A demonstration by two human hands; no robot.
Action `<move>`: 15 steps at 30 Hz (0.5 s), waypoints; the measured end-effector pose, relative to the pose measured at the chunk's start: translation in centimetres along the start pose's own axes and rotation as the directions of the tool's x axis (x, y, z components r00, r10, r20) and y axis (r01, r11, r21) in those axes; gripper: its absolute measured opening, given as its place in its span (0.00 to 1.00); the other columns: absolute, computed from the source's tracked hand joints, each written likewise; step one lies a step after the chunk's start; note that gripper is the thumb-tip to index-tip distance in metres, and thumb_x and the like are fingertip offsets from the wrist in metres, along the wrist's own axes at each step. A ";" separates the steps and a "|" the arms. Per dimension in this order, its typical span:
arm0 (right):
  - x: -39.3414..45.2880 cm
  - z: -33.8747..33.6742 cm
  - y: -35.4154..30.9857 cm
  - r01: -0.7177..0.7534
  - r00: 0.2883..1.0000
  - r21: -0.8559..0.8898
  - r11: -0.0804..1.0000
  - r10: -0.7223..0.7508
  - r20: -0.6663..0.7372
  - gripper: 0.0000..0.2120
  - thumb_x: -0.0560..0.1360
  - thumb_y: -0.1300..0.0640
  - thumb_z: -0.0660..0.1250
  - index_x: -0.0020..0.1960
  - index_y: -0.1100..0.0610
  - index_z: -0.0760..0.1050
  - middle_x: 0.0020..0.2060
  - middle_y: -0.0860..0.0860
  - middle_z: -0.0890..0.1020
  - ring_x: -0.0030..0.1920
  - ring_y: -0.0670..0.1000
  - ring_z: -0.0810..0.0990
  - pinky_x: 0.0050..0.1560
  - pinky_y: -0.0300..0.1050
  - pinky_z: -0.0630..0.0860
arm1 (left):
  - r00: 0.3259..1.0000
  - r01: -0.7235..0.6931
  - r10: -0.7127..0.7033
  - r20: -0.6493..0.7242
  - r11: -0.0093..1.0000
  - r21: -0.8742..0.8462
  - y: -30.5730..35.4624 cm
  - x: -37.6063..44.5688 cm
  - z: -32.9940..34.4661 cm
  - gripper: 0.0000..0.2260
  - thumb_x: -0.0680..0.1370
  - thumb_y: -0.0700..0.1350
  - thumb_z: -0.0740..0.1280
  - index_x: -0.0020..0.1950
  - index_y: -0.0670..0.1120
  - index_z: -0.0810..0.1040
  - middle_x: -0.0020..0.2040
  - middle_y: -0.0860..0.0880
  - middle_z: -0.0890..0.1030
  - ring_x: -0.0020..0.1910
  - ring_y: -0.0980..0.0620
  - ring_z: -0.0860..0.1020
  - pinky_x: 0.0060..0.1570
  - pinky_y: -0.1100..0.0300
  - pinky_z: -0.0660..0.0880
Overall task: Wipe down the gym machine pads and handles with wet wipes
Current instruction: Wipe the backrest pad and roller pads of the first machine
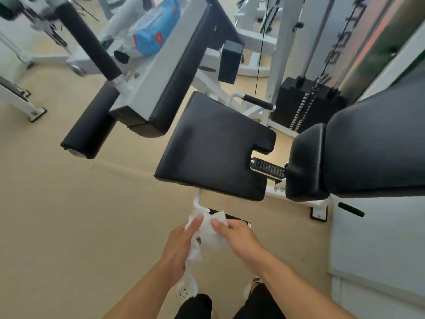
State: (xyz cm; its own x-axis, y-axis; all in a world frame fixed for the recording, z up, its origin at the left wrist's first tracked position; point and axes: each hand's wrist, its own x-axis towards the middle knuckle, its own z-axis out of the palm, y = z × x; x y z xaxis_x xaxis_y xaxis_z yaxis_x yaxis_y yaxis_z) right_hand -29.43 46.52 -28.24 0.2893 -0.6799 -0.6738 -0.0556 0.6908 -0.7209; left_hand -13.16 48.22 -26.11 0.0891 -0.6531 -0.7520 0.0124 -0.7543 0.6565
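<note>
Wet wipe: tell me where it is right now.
In the head view, the wet wipe sits low and centre, held between the left hand and right hand, just below the black seat pad.

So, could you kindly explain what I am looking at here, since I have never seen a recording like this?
This is one picture from a camera worn on a person's head, looking forward and down, so the two arms at the bottom are their own. Both hands, the left hand and the right hand, hold a white wet wipe between them, just in front of a short black side handle of a gym machine. Above it is the machine's black seat pad, with the back pad to the right, a roller pad to the left and a weight stack behind. A blue pack, possibly the wipes, lies on the frame farther back.
</note>
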 end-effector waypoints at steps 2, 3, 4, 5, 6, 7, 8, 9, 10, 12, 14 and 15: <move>-0.1 1.7 -1.3 0.006 1.000 -0.025 1.000 -0.006 0.005 0.15 0.84 0.48 0.62 0.54 0.55 0.85 0.47 0.51 0.88 0.49 0.52 0.87 0.51 0.43 0.81 | 0.994 -0.065 0.069 -0.088 0.997 0.049 0.6 -0.5 -1.7 0.14 0.72 0.60 0.76 0.46 0.49 0.87 0.48 0.36 0.84 0.47 0.38 0.84 0.54 0.37 0.78; 0.0 2.9 -1.9 0.012 1.000 -0.026 1.000 -0.013 -0.008 0.16 0.85 0.47 0.61 0.54 0.54 0.85 0.47 0.51 0.88 0.49 0.52 0.87 0.51 0.42 0.81 | 0.988 -0.081 0.088 -0.129 0.995 0.057 0.9 -0.6 -2.7 0.12 0.73 0.57 0.76 0.43 0.49 0.86 0.47 0.36 0.84 0.45 0.37 0.84 0.53 0.36 0.78; 0.2 4.2 -2.4 0.018 0.999 -0.013 1.000 -0.018 -0.032 0.17 0.85 0.47 0.60 0.54 0.54 0.85 0.47 0.50 0.88 0.49 0.51 0.87 0.52 0.43 0.81 | 0.981 -0.095 0.103 -0.162 0.994 0.060 1.1 -0.6 -4.0 0.10 0.74 0.56 0.75 0.42 0.49 0.86 0.45 0.38 0.84 0.44 0.36 0.84 0.52 0.37 0.79; 0.5 5.5 -2.8 0.019 0.998 0.011 1.000 -0.019 -0.056 0.18 0.85 0.47 0.59 0.54 0.54 0.85 0.47 0.50 0.89 0.50 0.51 0.87 0.53 0.44 0.81 | 0.977 -0.109 0.118 -0.178 0.992 0.057 1.3 -0.7 -5.2 0.09 0.75 0.55 0.75 0.42 0.50 0.86 0.44 0.39 0.85 0.44 0.37 0.84 0.52 0.38 0.79; 0.7 7.0 -3.2 0.023 0.997 0.057 0.998 -0.019 -0.079 0.18 0.86 0.48 0.58 0.54 0.54 0.84 0.47 0.51 0.89 0.50 0.51 0.87 0.54 0.45 0.81 | 0.974 -0.128 0.135 -0.180 0.990 0.054 1.6 -0.8 -6.7 0.08 0.75 0.54 0.74 0.42 0.51 0.86 0.42 0.41 0.85 0.43 0.39 0.83 0.51 0.39 0.80; 0.9 8.4 -3.6 0.021 0.995 0.108 0.994 -0.010 -0.096 0.18 0.86 0.48 0.58 0.55 0.54 0.84 0.48 0.51 0.88 0.50 0.51 0.87 0.56 0.46 0.81 | 0.973 -0.147 0.154 -0.172 0.988 0.053 1.9 -1.0 -8.2 0.08 0.76 0.54 0.74 0.42 0.51 0.86 0.41 0.42 0.85 0.41 0.41 0.83 0.50 0.40 0.80; 0.9 9.9 -4.0 0.018 0.994 0.168 0.986 0.001 -0.108 0.18 0.86 0.48 0.57 0.57 0.55 0.83 0.49 0.52 0.88 0.51 0.51 0.87 0.58 0.49 0.82 | 0.972 -0.161 0.169 -0.163 0.985 0.060 2.3 -1.1 -9.8 0.08 0.76 0.54 0.74 0.42 0.51 0.86 0.39 0.44 0.85 0.40 0.43 0.83 0.48 0.42 0.80; 1.0 11.3 -4.3 0.014 0.993 0.225 0.974 0.014 -0.121 0.18 0.86 0.47 0.57 0.60 0.56 0.82 0.51 0.53 0.88 0.53 0.52 0.87 0.60 0.51 0.81 | 0.970 -0.175 0.184 -0.157 0.982 0.071 2.6 -1.4 -11.4 0.08 0.76 0.54 0.74 0.42 0.51 0.86 0.39 0.46 0.85 0.40 0.44 0.83 0.46 0.45 0.81; 1.1 12.6 -4.6 0.010 0.989 0.292 0.956 0.033 -0.142 0.19 0.86 0.47 0.58 0.62 0.58 0.81 0.53 0.54 0.87 0.54 0.53 0.87 0.62 0.53 0.80 | 0.966 -0.198 0.210 -0.152 0.976 0.094 3.0 -1.5 -12.9 0.07 0.76 0.53 0.74 0.42 0.51 0.86 0.39 0.46 0.86 0.39 0.46 0.83 0.43 0.49 0.80; 1.2 14.9 -5.4 0.010 0.977 0.422 0.906 0.080 -0.197 0.19 0.86 0.48 0.58 0.64 0.60 0.79 0.54 0.56 0.87 0.56 0.55 0.86 0.64 0.56 0.78 | 0.948 -0.259 0.283 -0.146 0.952 0.163 4.3 -1.6 -15.5 0.06 0.76 0.52 0.74 0.43 0.52 0.86 0.40 0.45 0.85 0.35 0.51 0.80 0.35 0.60 0.77; 1.3 16.2 -6.5 0.057 0.950 0.545 0.836 0.122 -0.286 0.18 0.86 0.49 0.59 0.62 0.60 0.80 0.53 0.57 0.87 0.54 0.57 0.86 0.62 0.56 0.79 | 0.916 -0.340 0.379 -0.131 0.908 0.246 6.1 -1.6 -16.9 0.05 0.76 0.50 0.74 0.42 0.50 0.85 0.40 0.43 0.83 0.32 0.55 0.75 0.32 0.63 0.72; 1.4 16.4 -7.3 0.115 0.927 0.608 0.786 0.135 -0.351 0.16 0.85 0.50 0.61 0.61 0.59 0.81 0.52 0.57 0.87 0.53 0.57 0.86 0.59 0.55 0.80 | 0.891 -0.391 0.437 -0.121 0.875 0.286 7.3 -1.8 -17.0 0.06 0.76 0.49 0.74 0.40 0.50 0.85 0.38 0.43 0.82 0.31 0.56 0.73 0.31 0.64 0.70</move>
State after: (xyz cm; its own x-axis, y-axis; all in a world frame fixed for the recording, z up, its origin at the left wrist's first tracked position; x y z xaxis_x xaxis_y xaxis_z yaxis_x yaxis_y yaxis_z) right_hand -12.96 44.59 -21.29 -0.0749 -0.6228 -0.7788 0.5702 0.6139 -0.5458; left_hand 3.66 44.98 -18.97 0.2051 -0.9037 -0.3759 -0.3089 -0.4242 0.8513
